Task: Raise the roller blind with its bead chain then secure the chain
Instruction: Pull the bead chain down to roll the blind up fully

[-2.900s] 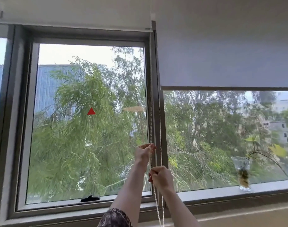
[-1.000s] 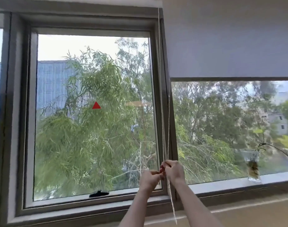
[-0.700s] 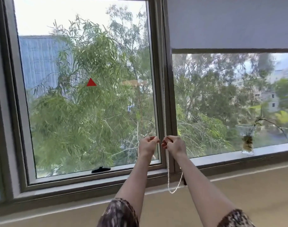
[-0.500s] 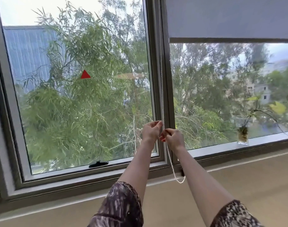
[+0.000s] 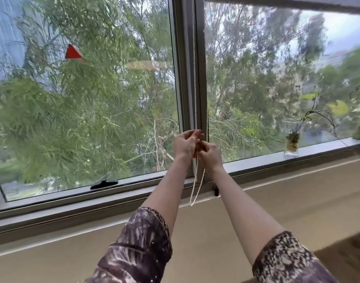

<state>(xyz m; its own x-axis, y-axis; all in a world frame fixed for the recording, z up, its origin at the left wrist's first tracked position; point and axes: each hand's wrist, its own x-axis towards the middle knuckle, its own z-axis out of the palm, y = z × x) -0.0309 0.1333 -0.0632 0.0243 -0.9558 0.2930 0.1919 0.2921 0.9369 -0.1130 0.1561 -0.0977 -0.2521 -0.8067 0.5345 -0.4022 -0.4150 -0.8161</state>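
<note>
Both hands hold the bead chain together in front of the window's centre post.

Behind the grip stands the window frame (image 5: 186,78); up and right of it only the bottom edge of the roller blind (image 5: 297,5) shows. The bead chain (image 5: 195,78) drops straight down into the grip, its loop hanging just below. The left hand (image 5: 185,145) pinches it, the right hand (image 5: 209,154) closes on it, touching. A glass vase (image 5: 291,145) sits far right.

Both hands meet at the bead chain (image 5: 195,82) before the window post (image 5: 186,78), a plant jar (image 5: 291,145) on the sill (image 5: 318,149) to the right.
</note>
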